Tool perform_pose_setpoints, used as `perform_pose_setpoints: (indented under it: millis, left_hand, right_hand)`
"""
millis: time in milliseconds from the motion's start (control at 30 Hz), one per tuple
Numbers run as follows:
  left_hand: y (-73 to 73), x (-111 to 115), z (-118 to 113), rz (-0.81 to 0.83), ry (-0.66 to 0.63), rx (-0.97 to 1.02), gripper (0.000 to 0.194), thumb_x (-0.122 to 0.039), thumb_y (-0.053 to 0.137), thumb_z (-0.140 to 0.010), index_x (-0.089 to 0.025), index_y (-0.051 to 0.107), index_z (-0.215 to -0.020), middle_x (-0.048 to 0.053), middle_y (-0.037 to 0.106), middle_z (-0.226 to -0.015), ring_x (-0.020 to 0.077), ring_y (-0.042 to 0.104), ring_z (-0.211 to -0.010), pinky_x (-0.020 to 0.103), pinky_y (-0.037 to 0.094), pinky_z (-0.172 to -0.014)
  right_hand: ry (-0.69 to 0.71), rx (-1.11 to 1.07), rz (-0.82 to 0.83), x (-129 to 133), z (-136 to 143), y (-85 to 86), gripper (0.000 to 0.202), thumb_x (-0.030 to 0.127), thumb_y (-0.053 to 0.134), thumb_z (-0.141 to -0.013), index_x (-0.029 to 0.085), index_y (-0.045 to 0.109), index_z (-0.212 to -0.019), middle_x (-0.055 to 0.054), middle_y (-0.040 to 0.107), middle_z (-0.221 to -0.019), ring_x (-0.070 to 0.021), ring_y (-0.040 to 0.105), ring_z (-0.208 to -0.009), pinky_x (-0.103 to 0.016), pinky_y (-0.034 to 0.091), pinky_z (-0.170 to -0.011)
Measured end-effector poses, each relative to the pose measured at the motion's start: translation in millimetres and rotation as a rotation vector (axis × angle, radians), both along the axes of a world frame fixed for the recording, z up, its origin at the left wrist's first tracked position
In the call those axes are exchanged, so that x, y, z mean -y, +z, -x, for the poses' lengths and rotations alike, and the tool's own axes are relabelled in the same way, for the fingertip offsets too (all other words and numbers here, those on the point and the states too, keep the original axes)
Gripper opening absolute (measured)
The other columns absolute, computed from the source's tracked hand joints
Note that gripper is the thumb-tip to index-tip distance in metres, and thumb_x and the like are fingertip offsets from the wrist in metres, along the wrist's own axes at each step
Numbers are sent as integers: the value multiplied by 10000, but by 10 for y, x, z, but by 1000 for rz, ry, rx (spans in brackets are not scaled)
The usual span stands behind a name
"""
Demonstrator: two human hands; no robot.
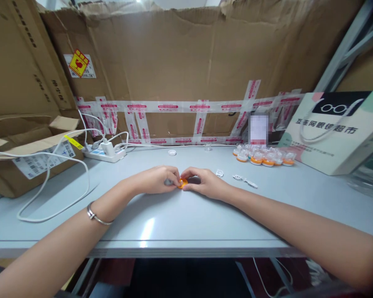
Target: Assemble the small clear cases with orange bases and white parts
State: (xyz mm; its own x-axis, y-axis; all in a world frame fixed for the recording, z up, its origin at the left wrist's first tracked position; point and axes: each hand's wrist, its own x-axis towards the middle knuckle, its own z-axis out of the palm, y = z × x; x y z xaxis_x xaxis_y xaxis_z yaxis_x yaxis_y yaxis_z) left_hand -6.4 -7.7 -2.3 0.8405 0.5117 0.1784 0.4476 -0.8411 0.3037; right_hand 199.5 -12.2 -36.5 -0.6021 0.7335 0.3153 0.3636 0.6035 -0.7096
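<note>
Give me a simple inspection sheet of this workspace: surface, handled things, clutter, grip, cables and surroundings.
Surface: pale table, glossy, with a bright reflection near the front edge.
Handled things: small orange piece, between both hands.
Clutter: orange-rimmed pieces grouped at back right; white strip beside the right arm; white disc behind the hands; open box at left, bag at right.
Grip: left hand and right hand both on the orange piece.
Cables: white cables, one looping over the table's left; power strip beside the box.
Surroundings: large taped carton behind; metal frame at right.
</note>
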Motion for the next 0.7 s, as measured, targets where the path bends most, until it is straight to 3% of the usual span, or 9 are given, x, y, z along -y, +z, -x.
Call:
perform_pose_setpoints:
  millis: [333, 467, 600, 700]
  left_hand:
    - [29, -67, 58, 141, -12, 102, 205, -203, 528, -781, -192, 679, -919, 46, 639, -904, 121, 585, -802, 231, 435, -788]
    - [91, -88, 138, 196, 82, 33, 186, -295, 581, -747, -174, 666, -859, 34, 644, -851, 124, 579, -774, 226, 435, -736]
    - [104, -80, 172, 329, 208, -88, 345, -382, 681, -625, -165, 616, -884, 24, 638, -818, 139, 576, -736, 211, 431, -627]
    - [84, -78, 154, 349, 199, -97, 278, -350, 661, -647, -159, 618, -845, 18, 636, -766, 131, 570, -703, 205, 424, -611]
  right_hand:
    - [-17, -12, 8, -4, -14, -8, 246, 317, 614, -718, 189, 577, -925, -33, 639, -947, -149, 602, -898, -306, 456, -852]
    - [-53, -7, -1, 1, -10, -13, 268, 328, 643, -687, 193, 572, -907, -29, 640, -943, -152, 600, -899, -304, 458, -836]
    - [-73, -12, 3, 0, -10, -13, 341, 354, 682, -641, 194, 569, -920, -28, 636, -941, -155, 599, -908, -304, 464, -835]
    - [-91, -28, 10, 9, -13, 18, 401, 378, 704, -608, 196, 573, -942, -36, 639, -960, -164, 599, -916, -314, 469, -832]
